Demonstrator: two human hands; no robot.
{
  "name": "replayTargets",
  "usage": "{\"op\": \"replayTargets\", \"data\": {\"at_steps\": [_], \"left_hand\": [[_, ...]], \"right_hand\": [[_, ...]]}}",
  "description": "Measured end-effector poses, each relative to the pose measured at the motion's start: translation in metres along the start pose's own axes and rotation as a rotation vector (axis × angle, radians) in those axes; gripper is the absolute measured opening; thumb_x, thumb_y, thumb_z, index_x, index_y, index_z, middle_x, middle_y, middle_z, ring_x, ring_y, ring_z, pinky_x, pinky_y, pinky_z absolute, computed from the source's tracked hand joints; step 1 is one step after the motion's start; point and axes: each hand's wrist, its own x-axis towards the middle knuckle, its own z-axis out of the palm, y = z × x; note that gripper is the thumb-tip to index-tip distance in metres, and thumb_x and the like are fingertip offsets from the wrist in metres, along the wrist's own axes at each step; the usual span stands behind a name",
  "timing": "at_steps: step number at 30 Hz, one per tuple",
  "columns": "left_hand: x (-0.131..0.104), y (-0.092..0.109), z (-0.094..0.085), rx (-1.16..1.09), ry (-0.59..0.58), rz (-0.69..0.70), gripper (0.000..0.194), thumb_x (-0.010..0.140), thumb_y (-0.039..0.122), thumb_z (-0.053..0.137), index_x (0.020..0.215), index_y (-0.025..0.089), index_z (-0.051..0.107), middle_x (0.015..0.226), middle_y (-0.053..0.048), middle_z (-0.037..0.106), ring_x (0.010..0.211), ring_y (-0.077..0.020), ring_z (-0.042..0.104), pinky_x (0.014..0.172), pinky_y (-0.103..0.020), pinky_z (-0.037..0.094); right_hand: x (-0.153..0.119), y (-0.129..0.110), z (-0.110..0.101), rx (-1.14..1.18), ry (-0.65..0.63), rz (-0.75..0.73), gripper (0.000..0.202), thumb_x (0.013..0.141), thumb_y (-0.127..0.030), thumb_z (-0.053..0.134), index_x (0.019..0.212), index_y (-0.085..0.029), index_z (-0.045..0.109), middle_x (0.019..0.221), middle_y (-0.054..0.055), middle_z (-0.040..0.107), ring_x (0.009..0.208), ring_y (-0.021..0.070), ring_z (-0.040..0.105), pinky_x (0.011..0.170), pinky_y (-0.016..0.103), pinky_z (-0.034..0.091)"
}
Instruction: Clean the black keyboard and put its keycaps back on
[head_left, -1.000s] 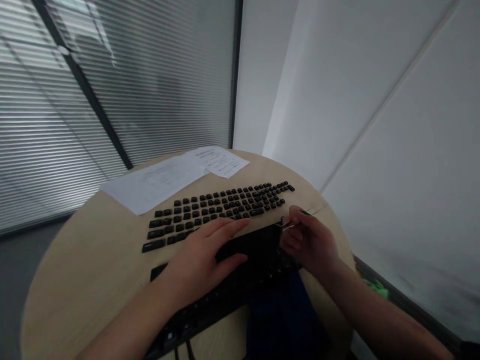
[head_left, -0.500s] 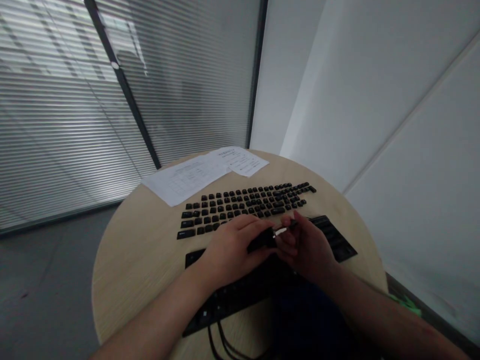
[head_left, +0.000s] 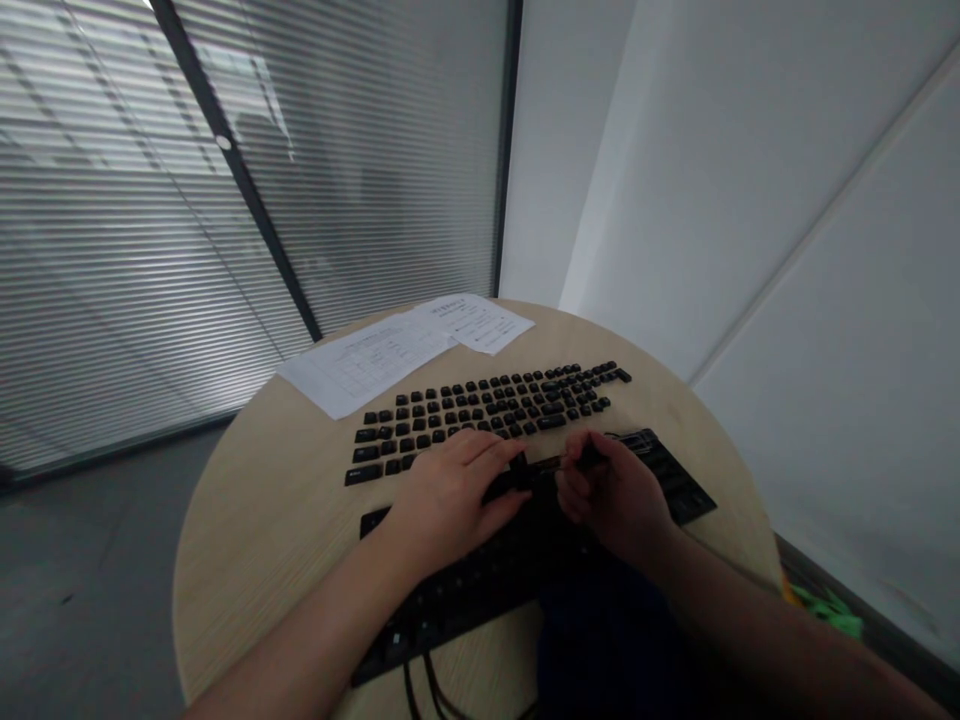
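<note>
Piece (head_left: 520, 470), small, black, is pinched by left hand (head_left: 454, 490). Right hand (head_left: 619, 492) is curled over black oblong keyboard (head_left: 465, 605); grasp unclear.

Bare L hand (head_left: 450, 495), R hand (head_left: 619, 500) & forearms (head_left: 330, 610); dk-blue cloth (head_left: 604, 640) btwn, poss. worn

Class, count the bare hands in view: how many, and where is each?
2: the left hand is over the middle of the black keyboard; the right hand is over its right part. No other hands show.
</note>
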Motion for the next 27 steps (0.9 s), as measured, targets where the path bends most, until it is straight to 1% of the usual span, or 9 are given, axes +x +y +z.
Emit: {"op": "replayTargets", "data": {"at_steps": [3, 5, 8, 10, 14, 17, 19, 23, 27], "left_hand": [[0.000, -0.002, 0.000, 0.051, -0.022, -0.027, 0.037, 0.088, 0.032, 0.073, 0.120, 0.014, 0.067, 0.109, -0.012, 0.074, 0.098, -0.0295, 0.070, 0.083, -0.046, 0.062], [-0.001, -0.005, 0.000, 0.044, -0.013, -0.051, 0.038, 0.088, 0.033, 0.073, 0.121, 0.014, 0.067, 0.110, -0.013, 0.074, 0.100, -0.0292, 0.070, 0.085, -0.046, 0.062], [-0.001, -0.007, 0.000, -0.040, 0.012, -0.054, 0.041, 0.090, 0.032, 0.071, 0.127, 0.016, 0.065, 0.115, -0.012, 0.072, 0.104, -0.0271, 0.069, 0.090, -0.044, 0.060], [-0.001, -0.006, 0.000, -0.094, 0.020, -0.041, 0.042, 0.091, 0.032, 0.070, 0.130, 0.019, 0.063, 0.116, -0.010, 0.070, 0.105, -0.0252, 0.068, 0.090, -0.042, 0.060], [0.000, -0.002, 0.000, -0.140, 0.022, -0.006, 0.044, 0.093, 0.034, 0.069, 0.134, 0.023, 0.061, 0.108, -0.007, 0.068, 0.097, -0.0222, 0.067, 0.084, -0.038, 0.059], [0.000, 0.000, 0.000, -0.124, 0.035, 0.036, 0.043, 0.095, 0.036, 0.066, 0.136, 0.024, 0.060, 0.104, -0.007, 0.066, 0.091, -0.0211, 0.066, 0.078, -0.036, 0.059], [0.000, 0.001, 0.001, -0.092, 0.056, 0.077, 0.041, 0.097, 0.036, 0.063, 0.136, 0.023, 0.060, 0.101, -0.006, 0.066, 0.088, -0.0203, 0.066, 0.075, -0.034, 0.058], [0.000, 0.003, 0.003, -0.043, 0.086, 0.133, 0.037, 0.100, 0.034, 0.058, 0.135, 0.024, 0.061, 0.101, -0.006, 0.067, 0.087, -0.0193, 0.066, 0.074, -0.032, 0.058], [-0.002, 0.003, 0.004, 0.002, 0.077, 0.121, 0.043, 0.100, 0.037, 0.058, 0.141, 0.026, 0.055, 0.112, -0.008, 0.068, 0.099, -0.0227, 0.068, 0.084, -0.037, 0.059]], "right_hand": [[0.000, -0.002, -0.005, -0.072, 0.025, -0.042, 0.030, 0.088, -0.049, 0.062, 0.074, -0.022, 0.065, 0.049, -0.005, 0.043, 0.045, 0.0135, 0.043, 0.046, 0.027, 0.039], [0.001, -0.004, -0.009, -0.175, 0.054, -0.148, 0.032, 0.092, -0.049, 0.058, 0.074, -0.023, 0.065, 0.054, -0.003, 0.047, 0.053, 0.0156, 0.049, 0.053, 0.029, 0.045], [0.002, -0.005, -0.018, -0.424, 0.108, -0.402, 0.034, 0.096, -0.048, 0.054, 0.076, -0.023, 0.067, 0.079, 0.004, 0.063, 0.079, 0.0199, 0.060, 0.072, 0.033, 0.050], [0.002, -0.004, -0.021, -0.547, 0.120, -0.482, 0.028, 0.098, -0.046, 0.054, 0.087, -0.024, 0.068, 0.090, 0.004, 0.065, 0.086, 0.0202, 0.060, 0.077, 0.033, 0.050], [-0.003, -0.002, -0.020, -0.800, 0.049, -0.485, 0.019, 0.102, -0.037, 0.049, 0.103, -0.026, 0.066, 0.073, -0.002, 0.057, 0.065, 0.0157, 0.053, 0.065, 0.029, 0.045], [-0.008, -0.002, -0.013, -1.089, -0.068, -0.505, 0.015, 0.100, -0.030, 0.054, 0.102, -0.024, 0.067, 0.081, 0.001, 0.064, 0.076, 0.0175, 0.059, 0.072, 0.030, 0.046], [-0.009, 0.000, -0.008, -1.180, -0.151, -0.513, 0.011, 0.096, -0.029, 0.058, 0.093, -0.022, 0.066, 0.084, 0.002, 0.066, 0.079, 0.0182, 0.060, 0.074, 0.031, 0.046], [-0.008, 0.006, 0.002, -1.121, -0.216, -0.471, 0.022, 0.095, -0.031, 0.059, 0.075, -0.020, 0.058, 0.074, -0.001, 0.059, 0.072, 0.0156, 0.054, 0.068, 0.028, 0.043], [-0.010, -0.006, 0.003, -1.036, -0.198, -0.349, 0.020, 0.091, -0.040, 0.065, 0.085, -0.021, 0.064, 0.079, -0.001, 0.063, 0.074, 0.0166, 0.056, 0.069, 0.029, 0.044]]}}
